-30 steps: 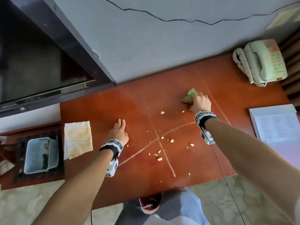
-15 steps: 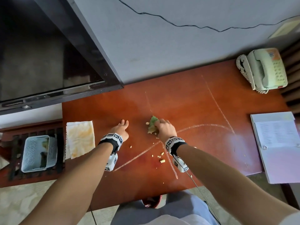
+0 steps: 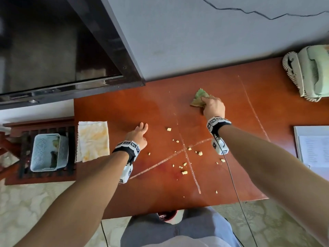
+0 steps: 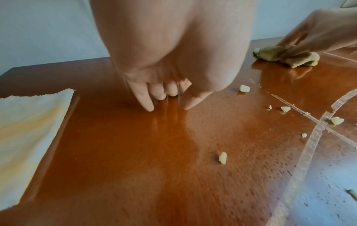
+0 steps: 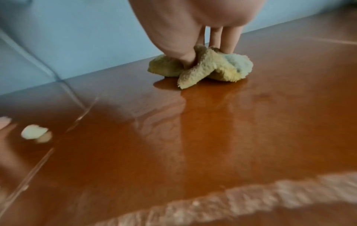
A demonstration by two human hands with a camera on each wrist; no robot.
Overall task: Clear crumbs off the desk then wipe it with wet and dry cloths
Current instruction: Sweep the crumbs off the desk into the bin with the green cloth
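- Many crumbs (image 3: 184, 172) lie scattered on the desk (image 3: 160, 193), most of them gathered near the crossing of the pale scratch lines (image 3: 187, 150) toward the near edge; the clearing step is judged unfinished.
- Green cloth (image 3: 199, 98): bunched into a wad on the far part of the desk, well apart from the crumbs. It appears damp, though the blurred right wrist view does not settle that.
- Right hand (image 3: 212, 106): thumb and fingers curled into the folds of the wad, pinching it and pressing it down on the wood.
- Left hand (image 3: 139, 134): fingers extended and close together, tips touching the bare desk, holding nothing; it sits between the crumbs and the second cloth.
- White-yellow cloth (image 3: 92, 140): spread flat at the left end of the desk, untouched; judged to be the dry one, so the dry wipe is still to come.
- A glossy sheen shows on the wood around the green cloth, which suggests wet wiping under way.
- Light basket (image 3: 49, 152): on the low rack left of the desk.
- Telephone (image 3: 309, 72) and open binder (image 3: 313, 148): at the right end.
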